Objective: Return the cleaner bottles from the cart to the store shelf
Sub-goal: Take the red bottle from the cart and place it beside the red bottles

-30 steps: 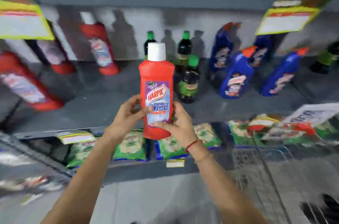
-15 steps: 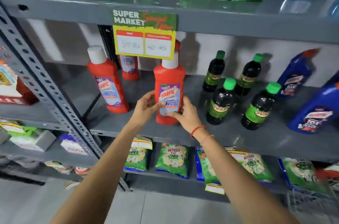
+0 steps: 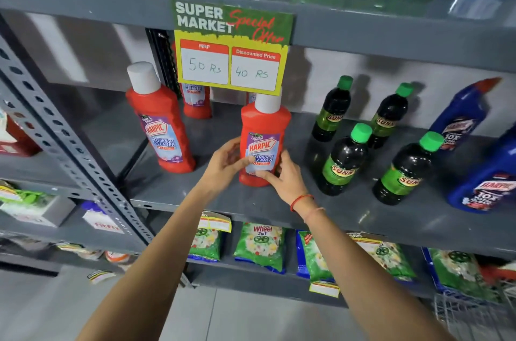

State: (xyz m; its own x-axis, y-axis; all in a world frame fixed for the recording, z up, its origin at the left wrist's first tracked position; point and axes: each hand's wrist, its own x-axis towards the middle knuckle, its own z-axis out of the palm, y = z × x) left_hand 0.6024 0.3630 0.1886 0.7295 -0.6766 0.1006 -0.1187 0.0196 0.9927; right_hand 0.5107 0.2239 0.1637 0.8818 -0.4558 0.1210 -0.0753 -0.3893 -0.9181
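While both hands close on it, the red Harpic bathroom cleaner bottle [image 3: 262, 142] stands upright on the grey store shelf [image 3: 349, 217], base down near the front edge, white cap just under the yellow price tag [image 3: 230, 57] (50 Rs / 40 Rs). Going L to R: well left of the left fingers, a perforated grey upright [image 3: 69, 150] slants down; nearer, still left of them, a 2nd red Harpic bottle [image 3: 160, 125] stands on the same shelf w/ a white cap, & a 3rd red one [image 3: 195, 100] sits behind, partly hidden by the tag. Left hand [image 3: 223, 164] wraps the held bottle's left side, thumb across the label, fingers curled on the plastic. Right hand [image 3: 282, 175] presses the right side & lower label, thumb on the label's bottom edge; red thread band [image 3: 300, 201] on the wrist. Right of the right fingers, apart from them, four dark Sunny bottles [image 3: 346, 159] w/ green caps stand in two rows. Further right, blue Harpic bottles [image 3: 485, 181] lean at the frame edge. Below the hands, green Wheel packets [image 3: 261, 245] line the lower shelf. Bottom-right corner shows wire mesh of the cart [image 3: 474, 315], well below the right forearm.
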